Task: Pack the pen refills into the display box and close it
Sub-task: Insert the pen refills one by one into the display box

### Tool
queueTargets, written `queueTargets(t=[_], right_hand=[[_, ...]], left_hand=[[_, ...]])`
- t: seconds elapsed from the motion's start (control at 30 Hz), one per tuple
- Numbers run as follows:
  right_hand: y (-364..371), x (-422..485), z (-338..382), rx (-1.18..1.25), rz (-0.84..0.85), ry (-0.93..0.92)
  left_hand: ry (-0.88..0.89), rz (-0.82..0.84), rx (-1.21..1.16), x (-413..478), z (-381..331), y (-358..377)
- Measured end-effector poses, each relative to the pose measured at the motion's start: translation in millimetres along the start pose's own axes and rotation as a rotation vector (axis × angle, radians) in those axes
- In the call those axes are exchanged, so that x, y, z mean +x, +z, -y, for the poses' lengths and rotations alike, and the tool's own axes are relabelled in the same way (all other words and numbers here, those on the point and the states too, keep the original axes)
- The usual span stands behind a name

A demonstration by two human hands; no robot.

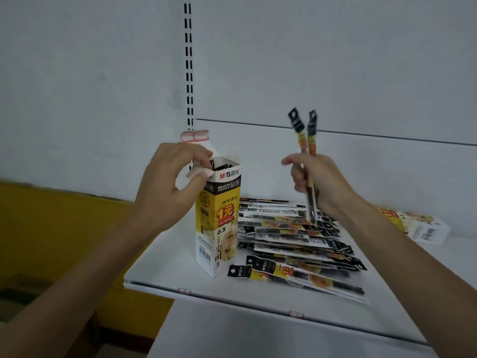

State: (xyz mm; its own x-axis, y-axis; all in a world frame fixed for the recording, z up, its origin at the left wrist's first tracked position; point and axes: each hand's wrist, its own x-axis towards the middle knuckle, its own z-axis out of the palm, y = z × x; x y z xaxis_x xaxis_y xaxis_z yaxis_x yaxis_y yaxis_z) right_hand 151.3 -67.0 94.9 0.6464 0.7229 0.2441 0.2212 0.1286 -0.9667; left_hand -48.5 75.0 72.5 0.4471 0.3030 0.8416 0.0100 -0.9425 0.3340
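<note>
Tall yellow-and-white cardboard display box stands upright near the front left corner of the white metal shelf. Its top is open, with the red-edged white lid flap standing up behind, and dark refill tops show inside. On the box I read "M&G" in red at the top, "MG-6139" on the black band, a big red "1元" and "0.5", plus a barcode low on the left face. The smaller print is too fine to read.

My left hand is at the box's top left corner, thumb and fingers pinching a small white side flap. My right hand is raised above the shelf to the right of the box. Its fingers are curled round two thin packaged pen refills, held upright with their black hang-hole headers on top. They're motion-blurred.

A loose pile of flat black-yellow refill packets lies mid-shelf, just right of the box and running toward the front edge. "M&G" is legible on the headers of the front ones.

A second matching box lies flat near the right edge, barcode side showing. The bare shelf strip along the front edge carries small red-outlined tag clips. There's open shelf left of the box up to the left edge. A black-slotted white upright runs up the back wall behind the box, and a yellow panel sits beyond the left edge.
</note>
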Motion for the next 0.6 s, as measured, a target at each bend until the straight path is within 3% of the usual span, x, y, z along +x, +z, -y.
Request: queueTargets(t=[0.07, 0.1, 0.33, 0.6], right_hand=[[8.6, 7.0, 33.6, 0.286, 0.032, -0.049], [13.9, 9.4, 49.6, 0.284, 0.028, -0.095], [50.5, 14.3, 94.2, -0.033, -0.041, -0.354], [57.2, 12.9, 80.2, -0.094, -0.069, -0.413]], left_hand=[[-0.028, 0.065, 0.006, 1.0, -1.2, -2.3], [-0.029, 0.096, 0.032, 2.5, -1.7, -4.0], [0.143, 0.384, 0.248, 18.5, -1.2, -15.1], [0.194, 0.438, 0.244, 23.1, 0.0, -22.0]])
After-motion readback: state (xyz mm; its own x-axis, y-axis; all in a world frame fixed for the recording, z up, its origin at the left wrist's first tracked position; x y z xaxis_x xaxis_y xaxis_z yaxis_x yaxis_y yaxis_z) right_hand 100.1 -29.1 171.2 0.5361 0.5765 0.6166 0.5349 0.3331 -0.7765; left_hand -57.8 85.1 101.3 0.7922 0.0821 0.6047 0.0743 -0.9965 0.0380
